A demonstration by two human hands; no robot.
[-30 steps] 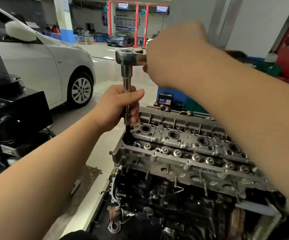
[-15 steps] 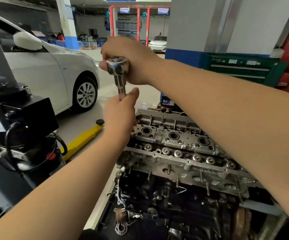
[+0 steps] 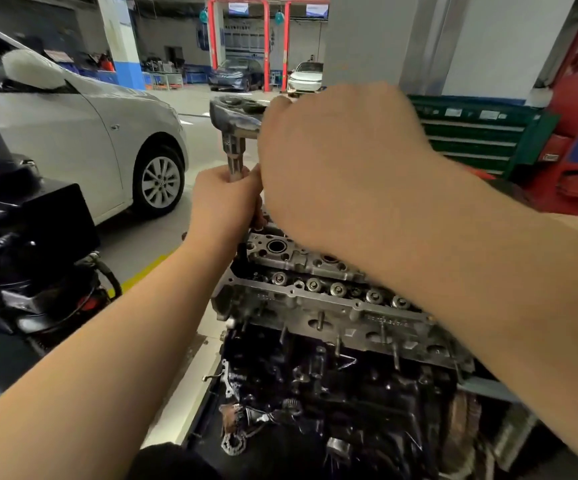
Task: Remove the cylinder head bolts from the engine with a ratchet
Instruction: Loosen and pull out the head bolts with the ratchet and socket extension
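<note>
**Working the far-left head bolt, most of the job not yet visible as done**

You've got the ratchet up high, its head at the top of a long upright extension that drops toward the far-left corner of the cylinder head. Your right hand is wrapped over the handle, fingers closed round it, though the handle itself is hidden behind your knuckles. Your left hand is clenched round the extension, steadying it just above the head. The socket end and the bolt under it are covered by that left hand, so there's no telling how far that bolt has come up.

The engine sits near and right of centre, head on the block. No loose bolts lie anywhere in view, and your right forearm hides the right part of the head. My read: you're on one bolt at the far-left end, and the rest of the row looks like work yet to do.
</note>
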